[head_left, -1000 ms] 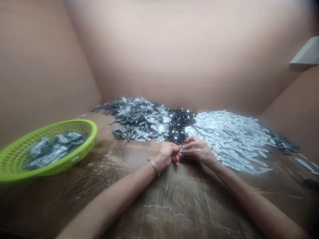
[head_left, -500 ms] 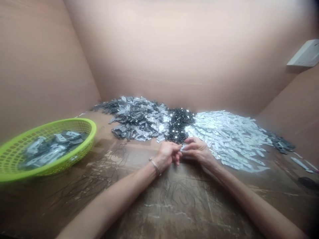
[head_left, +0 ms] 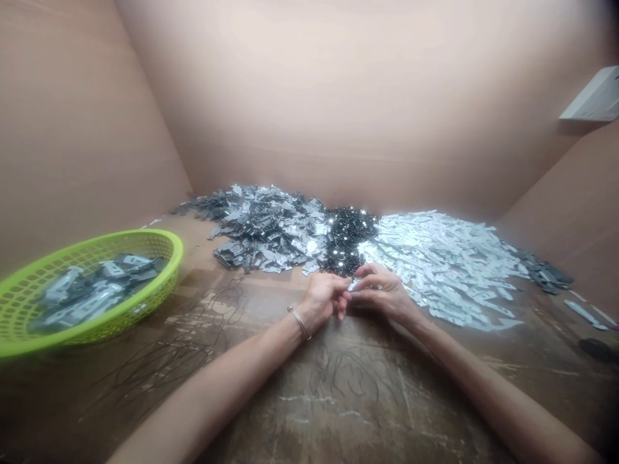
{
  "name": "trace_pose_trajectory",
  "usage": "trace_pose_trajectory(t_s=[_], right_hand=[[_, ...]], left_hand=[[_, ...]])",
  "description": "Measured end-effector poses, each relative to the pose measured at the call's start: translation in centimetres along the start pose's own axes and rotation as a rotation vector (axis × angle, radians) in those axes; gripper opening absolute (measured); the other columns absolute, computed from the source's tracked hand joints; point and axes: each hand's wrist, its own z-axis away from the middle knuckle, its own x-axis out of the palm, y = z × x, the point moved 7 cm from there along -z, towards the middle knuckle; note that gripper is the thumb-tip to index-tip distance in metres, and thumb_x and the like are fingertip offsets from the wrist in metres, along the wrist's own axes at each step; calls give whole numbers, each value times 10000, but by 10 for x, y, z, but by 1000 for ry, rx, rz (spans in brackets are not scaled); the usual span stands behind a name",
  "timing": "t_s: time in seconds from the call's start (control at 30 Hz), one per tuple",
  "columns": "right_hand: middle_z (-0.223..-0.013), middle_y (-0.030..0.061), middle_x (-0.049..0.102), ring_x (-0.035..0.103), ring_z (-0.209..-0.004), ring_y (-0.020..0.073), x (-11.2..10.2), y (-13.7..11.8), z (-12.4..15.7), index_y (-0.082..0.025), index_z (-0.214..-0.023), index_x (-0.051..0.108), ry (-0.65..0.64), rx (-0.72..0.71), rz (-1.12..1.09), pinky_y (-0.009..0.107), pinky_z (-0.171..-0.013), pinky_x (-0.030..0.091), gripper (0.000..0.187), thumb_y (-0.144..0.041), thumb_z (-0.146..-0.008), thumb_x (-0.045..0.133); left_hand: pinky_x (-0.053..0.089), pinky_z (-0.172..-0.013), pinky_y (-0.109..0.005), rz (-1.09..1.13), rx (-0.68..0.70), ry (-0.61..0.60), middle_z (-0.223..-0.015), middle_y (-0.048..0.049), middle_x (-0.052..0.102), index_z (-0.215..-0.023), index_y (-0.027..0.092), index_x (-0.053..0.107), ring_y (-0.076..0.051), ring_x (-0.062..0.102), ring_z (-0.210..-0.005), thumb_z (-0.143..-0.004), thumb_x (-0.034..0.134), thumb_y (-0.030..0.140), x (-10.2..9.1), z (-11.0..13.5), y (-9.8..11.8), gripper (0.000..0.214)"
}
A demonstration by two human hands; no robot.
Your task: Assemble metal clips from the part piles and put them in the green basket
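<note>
My left hand (head_left: pixel 325 296) and my right hand (head_left: pixel 382 291) meet over the middle of the worktop, fingertips nearly touching. Pinched between them is a small silvery metal piece (head_left: pixel 353 283), mostly covered by the fingers, so its exact shape is hidden. Both hands are closed on it. Just behind them lies a heap of small shiny dark parts (head_left: pixel 345 241). To its left rises a pile of grey metal plates (head_left: pixel 271 225). On its right spreads a pile of long pale metal strips (head_left: pixel 449 264), close to my right hand.
A yellow-green plastic basket (head_left: pixel 176 254) with metal pieces in it stands at the left. Dark thin wires or scribbles (head_left: pixel 193 348) mark the brown worktop (head_left: pixel 338 412). Dark parts (head_left: pixel 546 274) and a pale tool-like item (head_left: pixel 585 314) lie far right. A white box (head_left: pixel 592 96) is on the wall.
Both hands stay together with the small metal piece between their fingertips. The view has shifted slightly; otherwise little differs.
</note>
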Motion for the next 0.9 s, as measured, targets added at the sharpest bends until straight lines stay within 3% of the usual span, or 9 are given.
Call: trace_pose_trajectory(t_s=[0.1,0.2,0.37,0.63,0.9], right_hand=[[-838,37,549,495,-820,169,-10,-5,-2,-198,-689,645,-6,-10,4,314,-744,395,140,-307,-601,643],[-863,38,562,503,-824,164,-32,-3,-7,-191,-796,621,10,27,52,307,-720,406,189,-321,-663,583],[-749,37,562,499,-713,153,-64,17,-3,-177,-705,624,-34,99,384,287,-648,391,152,-310,-686,551],[-735,33,548,472,-713,154,-48,47,18,-216,-705,643,-262,139,701,256,-619,347,165,-336,-694,531],[-724,22,572,489,-701,149,-47,51,18,-220,-717,644,-163,121,717,239,-610,347,148,-252,-709,500]], left_hand=[[341,-249,-201,-3,22,-19,-451,8,496,-614,103,471,-78,424,-300,-649,565,232,0,0,1,163],[340,-248,-199,-10,26,-18,-463,9,498,-605,106,465,-74,422,-304,-637,580,238,-1,0,1,178],[347,-254,-199,-7,18,-8,-471,14,497,-607,114,446,-67,417,-307,-625,596,248,-3,-1,1,202],[345,-254,-202,-8,6,-10,-468,21,499,-615,121,439,-70,415,-308,-619,598,248,-3,-2,0,204],[345,-256,-202,-10,3,-16,-463,20,493,-610,125,426,-70,412,-305,-630,586,241,-1,-1,1,199]])
